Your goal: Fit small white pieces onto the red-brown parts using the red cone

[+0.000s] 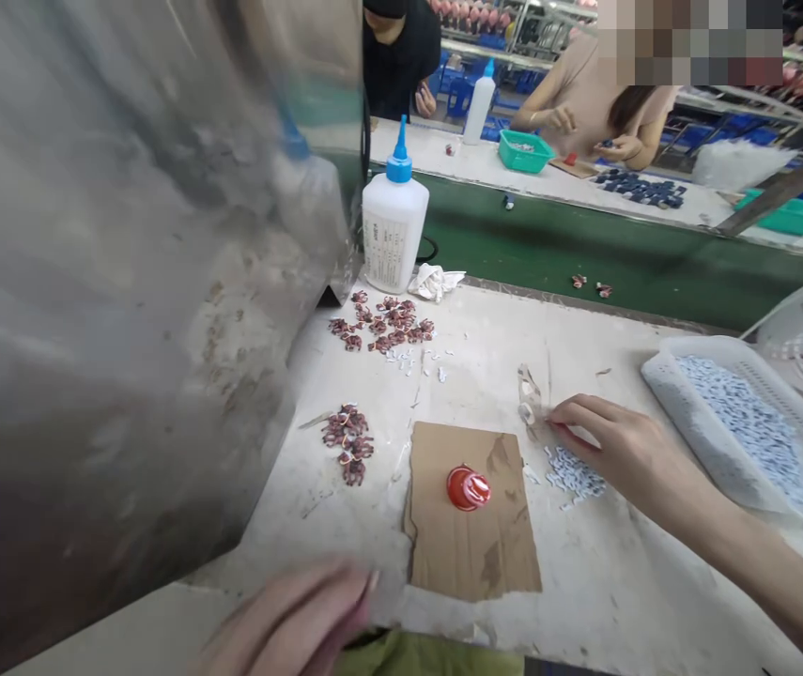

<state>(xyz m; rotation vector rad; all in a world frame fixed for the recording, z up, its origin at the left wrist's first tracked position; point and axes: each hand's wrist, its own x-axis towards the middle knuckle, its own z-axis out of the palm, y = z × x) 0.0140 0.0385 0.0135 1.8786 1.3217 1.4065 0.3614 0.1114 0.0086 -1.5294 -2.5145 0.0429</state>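
We find the right hand (630, 451) low over the counter toward its right side, fingers curled inward and fingertips (562, 411) drawn close together; whether they pinch some small piece, we cannot tell. A translucent scrap (529, 396) sits just beyond them, and a small loose pile of pale-blue pieces (574, 474) lies just below the hand. At the counter's right edge, a white plastic tray (658, 376) holds a far larger heap of pale-blue pieces (746, 432). The left hand (288, 615) is blurred at the near edge, its fingers lying together, and we cannot tell whether it holds anything. Between the hands, a torn piece of cardboard (475, 554) carries a red cone-shaped cap (468, 488). Left of the cardboard lies a cluster of reddish-brown pieces (348, 443), with a second cluster (388, 324) toward the far edge beside a white glue bottle with a blue nozzle (393, 221). As far as we can judge, a good number of reddish-brown pieces have been gathered, while the deep heap in the tray shows that plenty of pale-blue pieces remain. Across the aisle, a co-worker's hands (560, 117) are busy at another bench beside a green tray (524, 150).
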